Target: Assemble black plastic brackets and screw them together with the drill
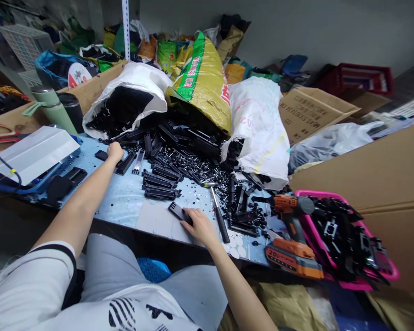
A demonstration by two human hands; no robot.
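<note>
My right hand [200, 226] rests near the table's front edge, its fingers closed over one end of a flat black plastic part [176, 211] with slots at its far end. That part lies on a pale pad [152, 218]. Farther off to the left, my left hand [115, 151] is closed beside several black plastic strips [126, 163]; whatever is in its fingers is hidden. Stacked black plastic parts [161, 184] lie between my hands. A hammer [218, 214] with a black handle lies just right of my right hand, close to a heap of small metal pins [203, 170].
Two white sacks [141, 76] [258, 115] and a yellow sack [207, 78] spill black parts at the back. An orange cordless drill [293, 234] stands at the right, beside a pink basket [395, 271] of black parts. Green and black bottles [57, 110] stand at the left.
</note>
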